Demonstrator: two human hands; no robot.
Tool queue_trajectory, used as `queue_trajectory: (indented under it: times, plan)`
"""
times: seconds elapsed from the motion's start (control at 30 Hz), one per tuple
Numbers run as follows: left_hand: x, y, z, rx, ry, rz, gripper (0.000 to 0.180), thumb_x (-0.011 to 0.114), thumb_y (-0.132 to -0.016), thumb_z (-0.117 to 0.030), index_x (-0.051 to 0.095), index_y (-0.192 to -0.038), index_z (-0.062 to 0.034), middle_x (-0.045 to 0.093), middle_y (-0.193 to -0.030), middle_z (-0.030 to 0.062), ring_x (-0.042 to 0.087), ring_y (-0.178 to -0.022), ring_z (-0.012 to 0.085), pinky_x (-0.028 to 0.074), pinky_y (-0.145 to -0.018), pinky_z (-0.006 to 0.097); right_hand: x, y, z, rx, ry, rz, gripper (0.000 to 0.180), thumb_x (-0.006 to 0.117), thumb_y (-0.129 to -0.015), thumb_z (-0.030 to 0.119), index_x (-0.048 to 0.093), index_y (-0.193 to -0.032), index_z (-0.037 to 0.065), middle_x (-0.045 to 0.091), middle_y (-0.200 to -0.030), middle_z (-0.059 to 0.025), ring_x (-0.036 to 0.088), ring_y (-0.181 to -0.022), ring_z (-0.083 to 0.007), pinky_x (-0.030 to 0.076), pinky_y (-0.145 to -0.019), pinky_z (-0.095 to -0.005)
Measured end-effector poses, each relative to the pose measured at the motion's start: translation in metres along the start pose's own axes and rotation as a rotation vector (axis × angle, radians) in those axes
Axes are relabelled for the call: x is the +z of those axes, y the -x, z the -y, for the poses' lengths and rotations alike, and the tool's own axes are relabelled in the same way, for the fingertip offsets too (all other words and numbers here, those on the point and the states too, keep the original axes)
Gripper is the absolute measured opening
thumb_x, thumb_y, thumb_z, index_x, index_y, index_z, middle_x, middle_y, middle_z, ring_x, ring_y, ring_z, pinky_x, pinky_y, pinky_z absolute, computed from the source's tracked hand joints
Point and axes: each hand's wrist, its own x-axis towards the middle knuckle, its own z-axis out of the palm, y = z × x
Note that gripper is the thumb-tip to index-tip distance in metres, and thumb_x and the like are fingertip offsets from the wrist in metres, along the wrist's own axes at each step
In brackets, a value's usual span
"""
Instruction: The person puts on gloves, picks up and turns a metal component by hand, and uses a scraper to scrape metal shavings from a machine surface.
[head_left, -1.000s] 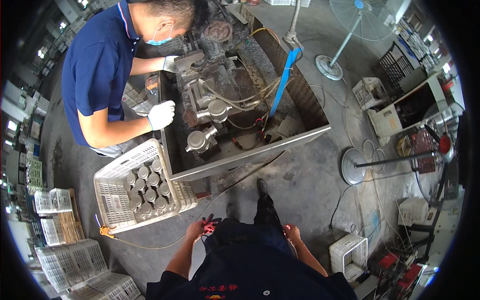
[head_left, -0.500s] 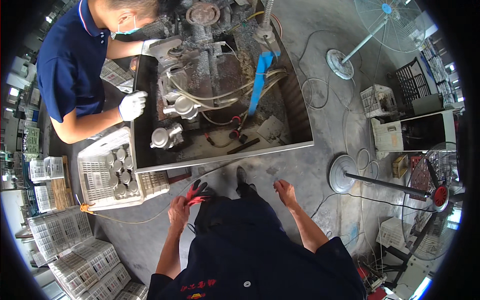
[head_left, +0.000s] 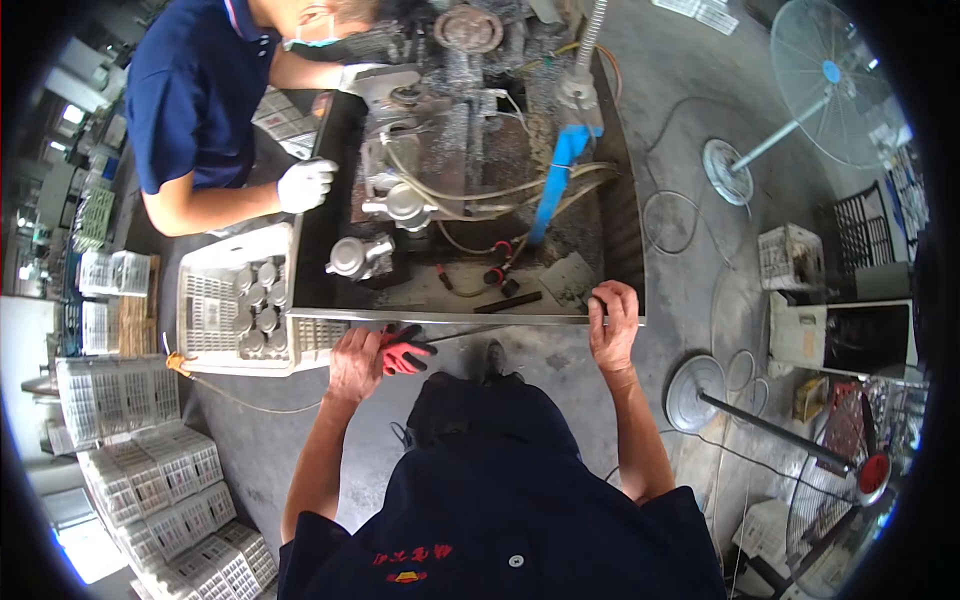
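Note:
A pair of red-and-black work gloves [head_left: 405, 350] is in my left hand [head_left: 356, 363], which is closed around it just short of the machine tray's near edge. My right hand [head_left: 614, 325] has its fingers curled over the metal rim [head_left: 470, 319] of that tray near its right corner. Inside the tray lie a round-capped metal casting [head_left: 349, 257], another casting [head_left: 405, 206] farther in, a flat plate [head_left: 568, 279] and a dark bar [head_left: 507, 302]. A blue-wrapped hose [head_left: 556, 190] hangs down into it.
Across the tray's left side a co-worker [head_left: 200, 110] in white gloves reaches to the machine. A white crate [head_left: 215, 330] of several round metal parts stands at left, with stacked crates [head_left: 160, 500] behind. Two floor fans [head_left: 697, 393] and loose cables are on the right.
I have come closer to the tray. My right hand has gone from hanging free to gripping its rim; my left hand, still holding the gloves, is now close to the edge.

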Motion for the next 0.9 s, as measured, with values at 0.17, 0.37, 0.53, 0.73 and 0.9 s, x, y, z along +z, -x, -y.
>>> queue_trajectory:
  times: [0.17, 0.37, 0.53, 0.73, 0.9]
  plan:
    - [-0.001, -0.004, 0.026, -0.090, -0.066, 0.077, 0.024, 0.070, -0.090, -0.025, 0.056, -0.099, -0.0075, 0.065, -0.081, 0.0115, 0.069, -0.070, 0.0343, 0.056, -0.060, 0.046, 0.022, -0.021, -0.016, -0.044, 0.084, 0.028, 0.026, 0.070, -0.088, 0.012, 0.063, -0.112, 0.007, 0.060, -0.115, -0.0126, 0.057, -0.104, -0.0343, 0.043, -0.091, -0.0458]
    - [0.001, -0.011, 0.057, -0.208, -0.182, 0.294, 0.036, 0.075, -0.087, -0.032, 0.053, -0.104, -0.0096, 0.069, -0.085, 0.0132, 0.071, -0.074, 0.0347, 0.055, -0.061, 0.047, 0.035, -0.016, -0.025, -0.004, 0.144, 0.027, 0.029, 0.070, -0.088, 0.016, 0.062, -0.114, 0.007, 0.060, -0.117, -0.0125, 0.057, -0.109, -0.0344, 0.043, -0.094, -0.0465]
    - [0.003, -0.029, 0.071, -0.021, -0.489, 0.408, 0.041, 0.067, -0.090, -0.052, 0.057, -0.097, -0.0130, 0.068, -0.079, 0.0060, 0.072, -0.069, 0.0264, 0.055, -0.059, 0.039, 0.037, -0.014, -0.029, 0.019, 0.163, 0.050, 0.028, 0.070, -0.088, 0.017, 0.063, -0.114, 0.007, 0.060, -0.116, -0.0126, 0.057, -0.108, -0.0345, 0.044, -0.093, -0.0459]
    - [-0.005, -0.056, 0.059, -0.009, -0.549, 0.625, 0.026, 0.069, -0.089, -0.037, 0.064, -0.093, -0.0119, 0.070, -0.075, 0.0067, 0.073, -0.071, 0.0251, 0.055, -0.060, 0.038, 0.037, -0.017, -0.027, 0.026, 0.177, 0.097, 0.022, 0.070, -0.087, 0.017, 0.065, -0.106, 0.008, 0.062, -0.112, -0.0098, 0.059, -0.106, -0.0328, 0.045, -0.088, -0.0452]
    - [-0.011, -0.065, 0.045, 0.054, -0.584, 0.705, 0.010, 0.065, -0.089, -0.020, 0.064, -0.089, -0.0103, 0.072, -0.075, 0.0083, 0.073, -0.071, 0.0246, 0.055, -0.060, 0.037, 0.038, -0.018, -0.028, 0.028, 0.176, 0.069, 0.017, 0.068, -0.087, 0.014, 0.066, -0.103, 0.007, 0.063, -0.108, -0.0092, 0.060, -0.102, -0.0317, 0.046, -0.086, -0.0442]
